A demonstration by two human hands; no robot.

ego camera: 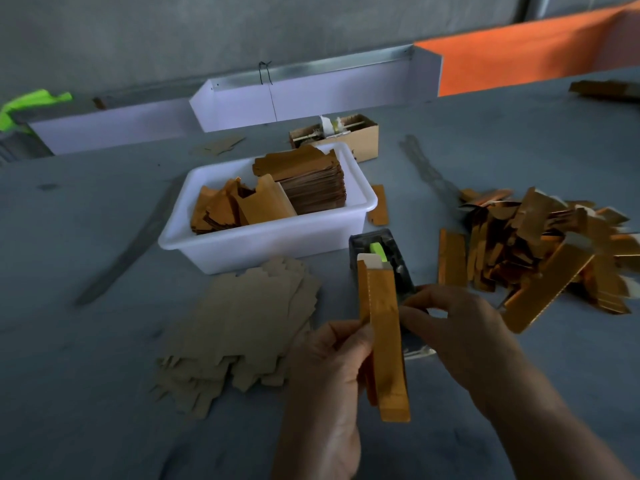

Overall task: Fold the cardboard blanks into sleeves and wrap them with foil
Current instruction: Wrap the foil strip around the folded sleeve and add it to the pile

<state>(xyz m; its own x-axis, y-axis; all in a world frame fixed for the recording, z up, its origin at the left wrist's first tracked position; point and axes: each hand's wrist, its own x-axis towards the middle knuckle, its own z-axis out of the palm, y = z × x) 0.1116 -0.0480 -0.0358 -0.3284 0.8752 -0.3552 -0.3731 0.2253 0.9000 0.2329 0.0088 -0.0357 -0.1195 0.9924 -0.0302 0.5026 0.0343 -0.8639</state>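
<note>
Low in the centre of the frame, your left hand [329, 368] grips a gold foil sleeve [384, 341] held upright, while your right hand [450, 327] pinches its right edge. Plain cardboard blanks [242, 327] lie fanned at centre left, below the white tub [270, 240].

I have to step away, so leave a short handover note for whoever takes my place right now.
Left hand and right hand both grip one gold foil-covered sleeve, upright above the tape dispenser.
Flat cardboard blanks lie left of the hands; more stock fills the white tub.
Done: finished sleeves piled at right.
Left: finish this sleeve, then fold and wrap the remaining blanks.
</note>
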